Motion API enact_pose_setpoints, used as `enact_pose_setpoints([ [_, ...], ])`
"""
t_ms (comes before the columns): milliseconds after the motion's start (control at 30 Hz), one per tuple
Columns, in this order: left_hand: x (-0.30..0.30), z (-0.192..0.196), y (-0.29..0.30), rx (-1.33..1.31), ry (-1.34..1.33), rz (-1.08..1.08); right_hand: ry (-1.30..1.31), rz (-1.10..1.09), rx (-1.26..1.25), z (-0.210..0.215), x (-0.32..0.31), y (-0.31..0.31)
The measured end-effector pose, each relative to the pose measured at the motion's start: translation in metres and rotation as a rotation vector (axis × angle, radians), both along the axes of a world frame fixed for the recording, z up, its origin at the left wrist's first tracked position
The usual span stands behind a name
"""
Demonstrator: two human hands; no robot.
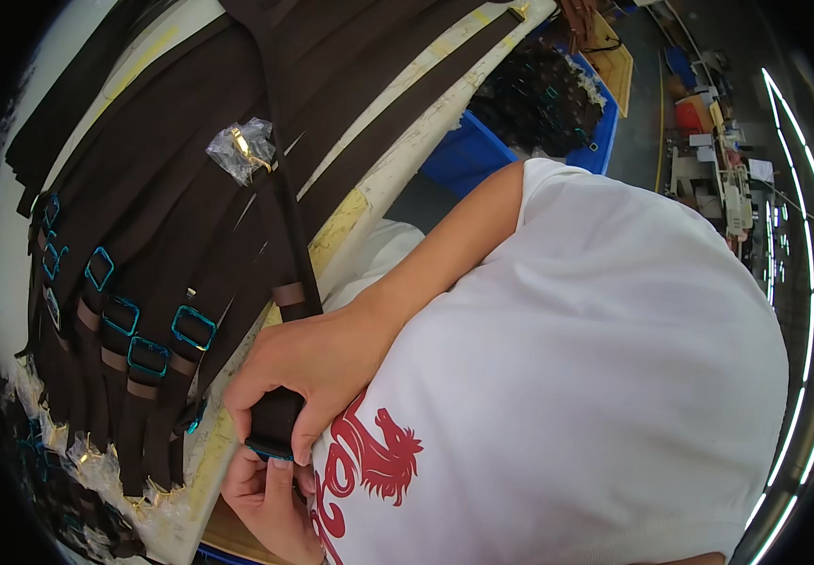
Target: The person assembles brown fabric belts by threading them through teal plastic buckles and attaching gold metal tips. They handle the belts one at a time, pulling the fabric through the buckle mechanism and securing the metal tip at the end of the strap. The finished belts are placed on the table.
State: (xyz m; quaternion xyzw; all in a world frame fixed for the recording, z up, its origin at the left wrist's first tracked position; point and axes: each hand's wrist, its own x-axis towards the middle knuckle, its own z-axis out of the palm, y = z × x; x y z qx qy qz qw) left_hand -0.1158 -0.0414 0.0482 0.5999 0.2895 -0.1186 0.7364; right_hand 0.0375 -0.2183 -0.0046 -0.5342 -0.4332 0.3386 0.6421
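A dark belt (286, 202) runs down along the bench edge to both hands, a brown keeper loop round it. My right hand (317, 363) comes in from above, back of the hand up, fingers and thumb closed on the sides of the belt's end. Below it my left hand (266, 504) pinches the same end at the blue-edged buckle (268, 450), its thumb lying against it. The fingers hide most of that buckle. To the left, several dark belts with blue-filmed buckles (149, 358) lie side by side.
The belts cover a white workbench (336, 226) with yellow-stained edges. A gold fitting in clear plastic (242, 151) rests on them. Behind the bench stands a blue bin (468, 155) heaped with dark straps. More plastic-wrapped ends (157, 499) hang at the lower left.
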Motion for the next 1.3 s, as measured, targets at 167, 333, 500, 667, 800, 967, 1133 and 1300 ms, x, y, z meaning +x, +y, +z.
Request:
enact_pose_setpoints([
  [167, 0.005, 0.009, 0.002, 0.084, 0.031, -0.070, -0.009, 0.101, 0.017, -0.002, 0.005, -0.002],
  [333, 0.008, -0.007, 0.006, -0.334, 0.005, 0.074, 0.018, 0.033, 0.028, -0.001, 0.001, -0.002],
  [500, 0.015, 0.020, -0.003, 0.593, -0.328, -0.096, 0.027, 0.046, -0.041, 0.000, 0.000, -0.002],
  [667, 0.033, 0.031, 0.007, 0.680, -0.488, -0.427, 0.099, 0.165, -0.026, -0.001, 0.000, 0.003],
  [800, 0.049, 0.020, 0.019, 0.377, -0.608, -0.207, 0.075, 0.242, 0.032, -0.009, -0.010, 0.013],
  [967, 0.050, 0.014, 0.013, 0.204, -0.503, -0.345, 0.081, 0.234, -0.138, 0.004, -0.001, 0.000],
  [1133, 0.035, 0.007, 0.019, 0.011, -0.625, 0.086, -0.262, 0.069, -0.007, 0.010, 0.032, -0.008],
  [1300, 0.037, -0.002, 0.023, -0.067, -0.655, 0.110, -0.716, 0.228, -0.183, 0.034, 0.092, -0.019],
])
